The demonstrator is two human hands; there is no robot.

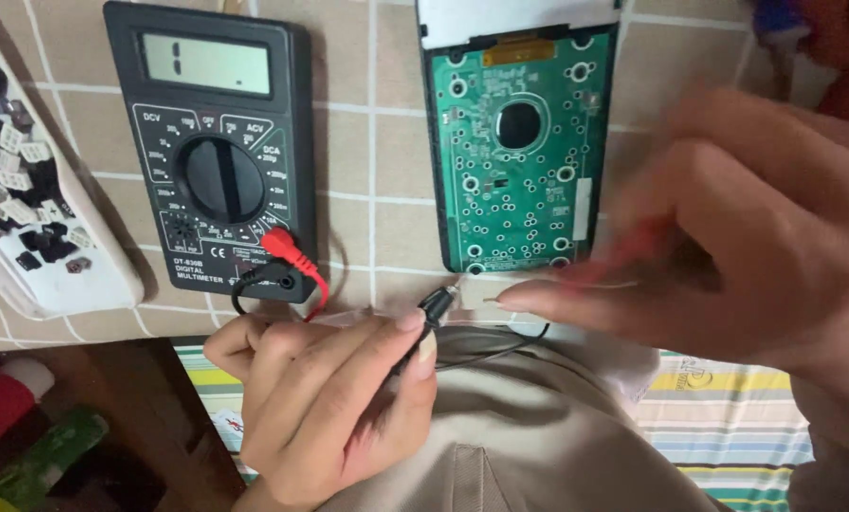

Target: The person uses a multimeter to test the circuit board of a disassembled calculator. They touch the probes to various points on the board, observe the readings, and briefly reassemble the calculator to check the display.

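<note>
Tray [111, 284]: we see small black and white parts [12, 190] inside.
Left hand [329, 398]: we pinch the black probe [431, 311].
Right hand [728, 256]: blurred, we pinch the red probe [623, 258].

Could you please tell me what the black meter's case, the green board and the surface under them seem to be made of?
The black rectangular multimeter case looks like matte moulded plastic, with even, dull edges. The green circuit board appears to be glossy lacquered laminate, dotted with silvery solder rings. The beige tiled surface seems to be ceramic or a tile-patterned covering, judging by its pale grid lines; which one is unclear.
</note>
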